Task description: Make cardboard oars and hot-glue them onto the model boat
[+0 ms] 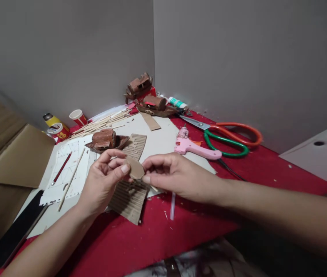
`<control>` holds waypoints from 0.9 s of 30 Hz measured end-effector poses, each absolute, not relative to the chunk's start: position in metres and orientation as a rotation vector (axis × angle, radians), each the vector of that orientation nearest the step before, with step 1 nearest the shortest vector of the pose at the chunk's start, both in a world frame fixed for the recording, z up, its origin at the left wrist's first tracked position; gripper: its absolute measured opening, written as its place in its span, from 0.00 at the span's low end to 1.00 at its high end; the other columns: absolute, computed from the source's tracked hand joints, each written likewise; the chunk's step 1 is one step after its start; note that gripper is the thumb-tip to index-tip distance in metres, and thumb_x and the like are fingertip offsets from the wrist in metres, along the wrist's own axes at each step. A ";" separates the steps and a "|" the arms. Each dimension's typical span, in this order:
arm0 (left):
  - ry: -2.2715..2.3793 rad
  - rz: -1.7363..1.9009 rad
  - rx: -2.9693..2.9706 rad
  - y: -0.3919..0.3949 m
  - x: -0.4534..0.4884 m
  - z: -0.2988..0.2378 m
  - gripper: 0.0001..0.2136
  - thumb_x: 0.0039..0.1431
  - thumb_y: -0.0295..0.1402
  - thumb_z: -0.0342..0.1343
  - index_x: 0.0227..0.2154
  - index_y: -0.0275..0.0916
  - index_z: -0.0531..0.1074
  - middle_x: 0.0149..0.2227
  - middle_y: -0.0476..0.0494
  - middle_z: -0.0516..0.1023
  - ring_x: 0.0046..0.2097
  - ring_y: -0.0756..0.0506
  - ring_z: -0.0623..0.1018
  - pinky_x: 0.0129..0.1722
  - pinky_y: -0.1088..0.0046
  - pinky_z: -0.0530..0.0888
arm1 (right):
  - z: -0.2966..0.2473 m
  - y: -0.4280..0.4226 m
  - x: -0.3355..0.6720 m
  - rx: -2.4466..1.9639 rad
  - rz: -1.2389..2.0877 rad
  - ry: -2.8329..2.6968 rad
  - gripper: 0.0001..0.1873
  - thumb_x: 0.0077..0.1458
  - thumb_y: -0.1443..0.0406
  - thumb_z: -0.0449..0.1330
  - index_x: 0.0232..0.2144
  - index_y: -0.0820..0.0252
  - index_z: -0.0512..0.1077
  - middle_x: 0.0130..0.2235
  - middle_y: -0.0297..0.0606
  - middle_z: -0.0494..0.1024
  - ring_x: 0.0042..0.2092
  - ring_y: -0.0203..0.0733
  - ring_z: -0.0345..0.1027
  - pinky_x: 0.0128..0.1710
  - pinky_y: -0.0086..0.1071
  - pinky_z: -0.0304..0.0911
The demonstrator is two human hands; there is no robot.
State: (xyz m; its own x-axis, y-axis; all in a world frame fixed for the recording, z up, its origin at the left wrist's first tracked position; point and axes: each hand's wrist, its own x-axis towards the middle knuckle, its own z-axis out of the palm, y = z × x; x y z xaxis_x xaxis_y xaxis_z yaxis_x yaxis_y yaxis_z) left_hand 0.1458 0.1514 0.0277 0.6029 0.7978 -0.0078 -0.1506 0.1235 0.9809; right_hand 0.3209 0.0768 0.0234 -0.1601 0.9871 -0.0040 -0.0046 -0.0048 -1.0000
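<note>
A small rounded piece of cardboard (pixel 135 168) is held up over the table between both hands. My left hand (pixel 107 171) pinches its left end between thumb and fingers. At its right edge, the thumb and fingertips of my right hand (pixel 169 173) close on the same piece. Beneath the hands lies corrugated cardboard (pixel 130 204) with its ridges showing. Just beyond my left hand sits a small brown model boat (pixel 104 140) with a rounded cabin, beside another ridged cardboard strip (pixel 137 146).
A pink glue gun (pixel 195 148) and large scissors (pixel 224 134) lie to the right. Two more model boats (pixel 157 104) stand at the back near thin wooden sticks (pixel 102 122). At left are paper cups (pixel 58 130), a phone (pixel 19 229), a red pen (pixel 62 168) and a cardboard box (pixel 19 157).
</note>
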 end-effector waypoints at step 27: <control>0.687 0.860 1.123 0.156 0.139 0.017 0.08 0.51 0.27 0.64 0.35 0.36 0.75 0.32 0.48 0.79 0.31 0.53 0.76 0.30 0.80 0.76 | 0.014 0.072 0.311 -1.322 1.273 -1.171 0.12 0.48 0.59 0.61 0.31 0.63 0.72 0.22 0.32 0.74 0.23 0.31 0.63 0.25 0.27 0.60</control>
